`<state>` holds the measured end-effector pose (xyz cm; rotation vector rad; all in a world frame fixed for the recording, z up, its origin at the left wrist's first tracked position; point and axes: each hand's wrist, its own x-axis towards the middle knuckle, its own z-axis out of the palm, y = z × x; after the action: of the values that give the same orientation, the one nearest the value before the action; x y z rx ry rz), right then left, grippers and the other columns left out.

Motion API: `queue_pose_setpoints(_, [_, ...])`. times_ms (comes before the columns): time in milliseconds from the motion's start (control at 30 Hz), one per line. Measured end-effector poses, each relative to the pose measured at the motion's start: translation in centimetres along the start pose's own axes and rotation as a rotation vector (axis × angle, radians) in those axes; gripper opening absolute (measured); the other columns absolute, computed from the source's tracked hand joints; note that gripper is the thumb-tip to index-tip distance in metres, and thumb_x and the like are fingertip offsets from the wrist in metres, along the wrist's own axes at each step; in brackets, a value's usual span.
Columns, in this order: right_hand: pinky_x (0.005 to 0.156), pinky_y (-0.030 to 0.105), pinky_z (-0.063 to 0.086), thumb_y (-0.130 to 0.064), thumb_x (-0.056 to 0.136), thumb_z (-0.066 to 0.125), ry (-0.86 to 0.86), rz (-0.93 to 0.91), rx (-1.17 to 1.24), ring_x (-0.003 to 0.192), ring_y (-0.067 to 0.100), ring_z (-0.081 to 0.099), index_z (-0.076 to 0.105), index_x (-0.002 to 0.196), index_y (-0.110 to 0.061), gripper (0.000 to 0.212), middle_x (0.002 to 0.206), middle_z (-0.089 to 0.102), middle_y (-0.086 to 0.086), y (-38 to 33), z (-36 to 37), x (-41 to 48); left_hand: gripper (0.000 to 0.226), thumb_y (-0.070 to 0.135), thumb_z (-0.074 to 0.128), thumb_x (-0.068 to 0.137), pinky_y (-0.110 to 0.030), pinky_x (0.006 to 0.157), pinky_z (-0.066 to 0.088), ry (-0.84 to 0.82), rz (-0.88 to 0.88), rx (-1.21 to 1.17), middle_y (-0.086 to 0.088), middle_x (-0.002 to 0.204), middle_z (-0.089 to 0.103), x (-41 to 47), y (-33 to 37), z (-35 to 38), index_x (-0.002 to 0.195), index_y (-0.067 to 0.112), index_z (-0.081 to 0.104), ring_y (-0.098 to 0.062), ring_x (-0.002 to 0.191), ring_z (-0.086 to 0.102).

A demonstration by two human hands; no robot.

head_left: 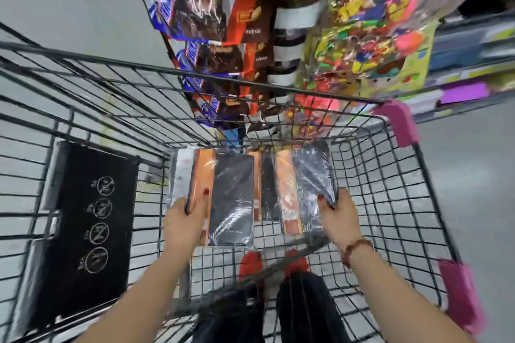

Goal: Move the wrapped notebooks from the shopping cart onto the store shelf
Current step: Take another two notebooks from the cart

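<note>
Fingers of the left hand (pixel 184 221) curl round one wrapped notebook's (pixel 234 198) near edge. The right hand (pixel 340 214) pinches the second notebook's (pixel 312 175) corner. Both lie low-centre inside the shopping cart (pixel 390 203). This looks like the pick-up step; next, lift them clear toward the store shelf (pixel 468 69), upper right.

Left hand (pixel 184 220) and right hand (pixel 338 217) each grip wrapped notebooks (pixel 231 198) inside the shopping cart (pixel 390 175).

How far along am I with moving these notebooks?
Early. The store shelf is too blurred to judge. Inside the shopping cart, left hand grips the left notebook, right hand the right notebook. Those and the middle notebook between them remain to shelve.
</note>
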<state>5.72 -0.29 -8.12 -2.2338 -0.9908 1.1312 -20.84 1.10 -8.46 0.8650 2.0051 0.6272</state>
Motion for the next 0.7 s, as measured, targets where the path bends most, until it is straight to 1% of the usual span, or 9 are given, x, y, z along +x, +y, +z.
queue_pose_setpoints(133, [0.059, 0.028, 0.048, -0.014, 0.093, 0.053, 0.069, -0.077, 0.168, 0.071, 0.013, 0.056, 0.047, 0.102, -0.016, 0.011, 0.088, 0.059, 0.004, -1.6, -5.1, -3.5, 0.056, 0.069, 0.049, 0.072, -0.049, 0.052, 0.052, -0.03, 0.065, 0.013, -0.012, 0.064, 0.059, -3.3, 2.9, -1.1, 0.072, 0.013, 0.055, -0.03, 0.049, 0.058])
queue_pose_setpoints(200, [0.074, 0.039, 0.053, -0.012, 0.091, 0.054, 0.086, -0.087, 0.281, 0.084, 0.02, 0.062, 0.051, 0.099, -0.023, 0.015, 0.097, 0.064, 0.004, -2.2, -7.6, -5.3, 0.06, 0.07, 0.048, 0.069, -0.053, 0.058, 0.053, -0.069, 0.104, -0.003, -0.014, 0.069, 0.06, -5.4, 5.1, -1.3, 0.077, 0.011, 0.057, -0.035, 0.058, 0.061])
queue_pose_setpoints(267, [0.079, 0.038, 0.052, -0.006, 0.09, 0.055, 0.136, -0.094, 0.369, 0.085, 0.02, 0.062, 0.053, 0.095, -0.026, 0.021, 0.093, 0.065, 0.0, -2.6, -10.1, -7.1, 0.057, 0.062, 0.052, 0.079, -0.049, 0.062, 0.053, -0.095, 0.179, -0.01, -0.017, 0.076, 0.062, -7.7, 7.5, -1.3, 0.088, 0.006, 0.061, -0.036, 0.07, 0.062])
queue_pose_setpoints(367, [0.07, 0.026, 0.051, 0.0, 0.088, 0.057, 0.246, -0.095, 0.528, 0.079, 0.016, 0.059, 0.057, 0.098, -0.015, 0.018, 0.085, 0.062, -0.001, -2.6, -13.7, -9.4, 0.045, 0.052, 0.051, 0.089, -0.037, 0.066, 0.045, -0.117, 0.28, 0.009, -0.012, 0.081, 0.063, -11.0, 10.8, -1.0, 0.091, 0.008, 0.061, -0.034, 0.085, 0.061])
queue_pose_setpoints(400, [0.067, 0.024, 0.051, 0.0, 0.088, 0.058, 0.278, -0.088, 0.566, 0.076, 0.017, 0.059, 0.058, 0.099, -0.01, 0.015, 0.084, 0.062, 0.002, -2.2, -14.9, -10.0, 0.053, 0.056, 0.051, 0.087, -0.04, 0.073, 0.046, -0.119, 0.297, 0.012, -0.017, 0.089, 0.064, -11.7, 11.4, -0.5, 0.097, 0.006, 0.062, -0.037, 0.093, 0.061])
queue_pose_setpoints(467, [0.071, 0.029, 0.052, -0.005, 0.087, 0.06, 0.328, -0.07, 0.634, 0.077, 0.02, 0.061, 0.061, 0.1, -0.009, 0.013, 0.089, 0.065, 0.009, -1.1, -17.1, -11.0, 0.077, 0.072, 0.052, 0.076, -0.051, 0.089, 0.049, -0.165, 0.303, -0.033, -0.024, 0.111, 0.063, -13.8, 12.6, 0.7, 0.112, 0.004, 0.059, -0.042, 0.104, 0.059])
queue_pose_setpoints(567, [0.076, 0.037, 0.051, -0.009, 0.087, 0.062, 0.402, -0.055, 0.746, 0.077, 0.023, 0.061, 0.063, 0.092, -0.014, 0.007, 0.087, 0.066, 0.007, 0.6, -20.7, -12.9, 0.084, 0.084, 0.049, 0.064, -0.055, 0.083, 0.053, -0.199, 0.378, -0.066, -0.021, 0.099, 0.068, -17.1, 14.6, 2.8, 0.099, 0.01, 0.065, -0.04, 0.09, 0.064])
queue_pose_setpoints(633, [0.066, 0.031, 0.049, -0.008, 0.087, 0.061, 0.457, -0.077, 0.795, 0.07, 0.02, 0.058, 0.063, 0.085, -0.013, 0.005, 0.08, 0.064, 0.006, 1.8, -23.4, -14.1, 0.071, 0.076, 0.048, 0.072, -0.049, 0.082, 0.052, -0.196, 0.456, -0.022, -0.019, 0.092, 0.069, -19.4, 15.8, 4.5, 0.092, 0.011, 0.066, -0.036, 0.085, 0.064])
queue_pose_setpoints(700, [0.052, 0.024, 0.047, -0.008, 0.087, 0.061, 0.492, -0.081, 0.842, 0.06, 0.018, 0.055, 0.059, 0.08, -0.009, 0.007, 0.072, 0.059, 0.007, 3.3, -26.4, -15.3, 0.059, 0.066, 0.051, 0.081, -0.047, 0.088, 0.05, -0.216, 0.486, -0.024, -0.017, 0.098, 0.069, -21.9, 16.6, 6.6, 0.097, 0.012, 0.067, -0.034, 0.09, 0.062])
